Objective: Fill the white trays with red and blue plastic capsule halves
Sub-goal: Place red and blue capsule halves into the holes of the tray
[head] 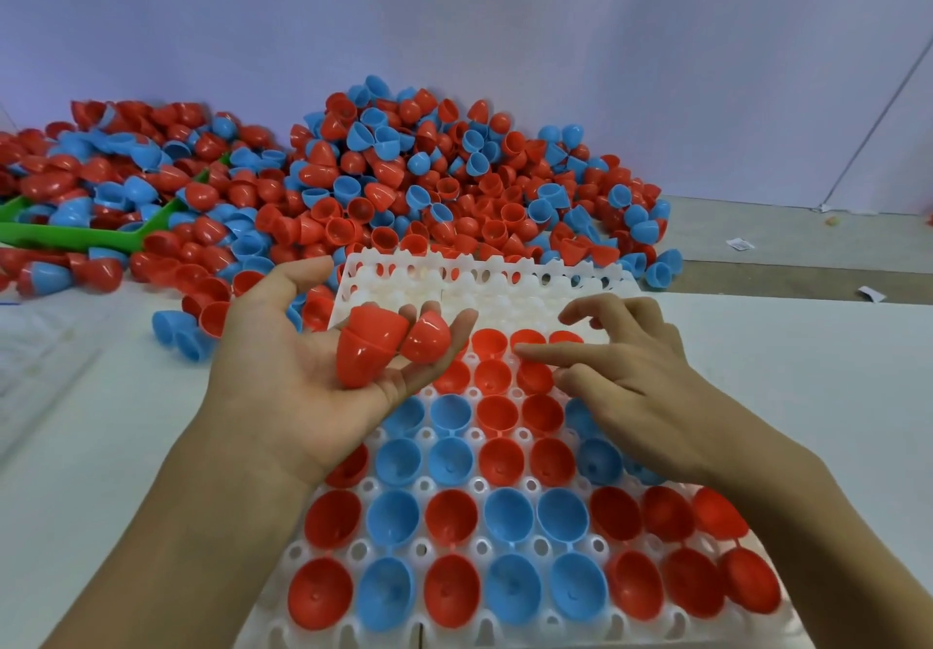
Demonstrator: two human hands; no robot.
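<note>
I can't read any text, label, brand, number or sign anywhere in my view. The small scrap of paper lying on the grey floor off to my right carries a dark mark, but it is far too small and blurred for me to make out any letters. A second paper scrap nearer the table edge looks plain white to me. The red and blue capsule halves, the white tray and the green tray show bare plastic with no printing I can make out.
</note>
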